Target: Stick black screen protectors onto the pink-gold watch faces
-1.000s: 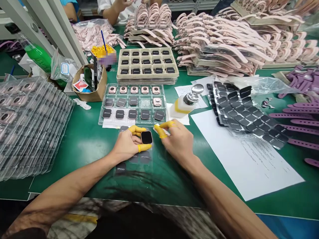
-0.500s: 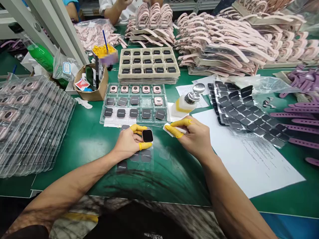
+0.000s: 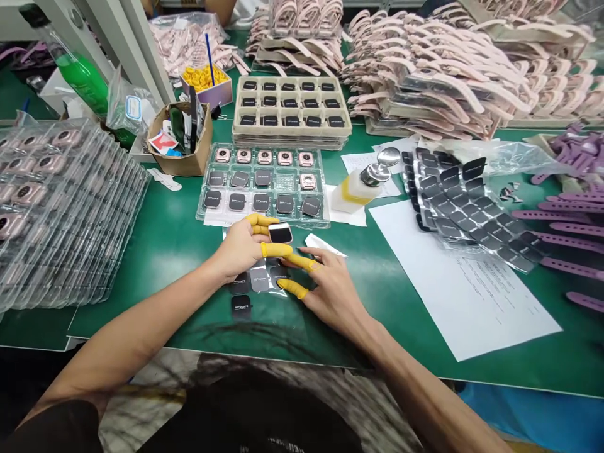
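Observation:
My left hand (image 3: 245, 250), with yellow finger cots on its fingers, grips a smartwatch body (image 3: 280, 233) by its edges, black screen up. Under and in front of that hand lies a clear sheet of black square screen films (image 3: 260, 279) with white lettering. My right hand (image 3: 325, 280), in yellow cots on thumb and index finger, reaches to the right edge of this sheet. Its thumb and index finger are apart, the thumb tip over a film. Just beyond the right hand, a folded white wipe (image 3: 325, 244) lies on the table.
A clear tray (image 3: 202, 204) of watch bodies and black squares sits ahead, a pump bottle (image 3: 353, 190) to its right. Stacked trays (image 3: 66, 214) stand left. Film sheets (image 3: 472, 207) and a paper (image 3: 453, 277) lie right. Pink straps (image 3: 425, 69) are piled behind.
My right hand has let go of the white wipe and moved left and down to the film sheet. The watch body stays in my left hand, tilted more. The camera view has shifted.

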